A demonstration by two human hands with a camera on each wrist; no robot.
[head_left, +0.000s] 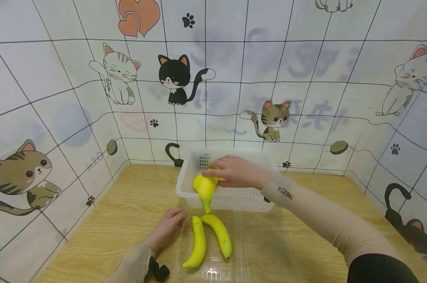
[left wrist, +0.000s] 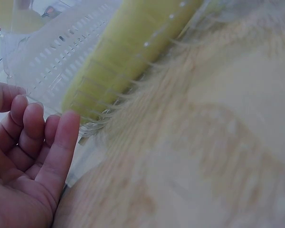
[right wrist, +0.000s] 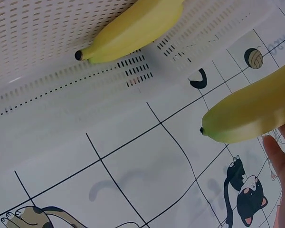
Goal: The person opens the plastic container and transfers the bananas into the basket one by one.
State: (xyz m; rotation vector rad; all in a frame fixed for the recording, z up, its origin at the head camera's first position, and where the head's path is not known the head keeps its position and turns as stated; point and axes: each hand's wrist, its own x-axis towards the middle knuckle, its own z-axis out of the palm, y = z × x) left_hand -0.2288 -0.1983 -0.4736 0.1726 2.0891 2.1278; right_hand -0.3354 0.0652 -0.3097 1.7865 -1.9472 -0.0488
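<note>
My right hand (head_left: pixel 234 171) holds a yellow banana (head_left: pixel 207 192) over the front left of a white plastic basket (head_left: pixel 231 203), its narrow tip pointing down. In the right wrist view, fingers (right wrist: pixel 278 156) lie against that banana (right wrist: pixel 251 116); the rest of the grip is out of frame. Another banana (right wrist: pixel 133 31) lies inside the basket. Two more bananas, a left one (head_left: pixel 197 243) and a right one (head_left: pixel 219 236), lie in a clear plastic tray (head_left: pixel 241 259) before the basket. At the tray's left edge, my left hand (head_left: pixel 169 225) pinches the rim with curled fingers.
The basket stands on a wooden table (head_left: pixel 135 196) near the back wall (head_left: pixel 224 98), which is covered with a cat-patterned sheet. Similar sheeting rises on both sides. A small black device (head_left: pixel 159 271) is strapped at the left wrist.
</note>
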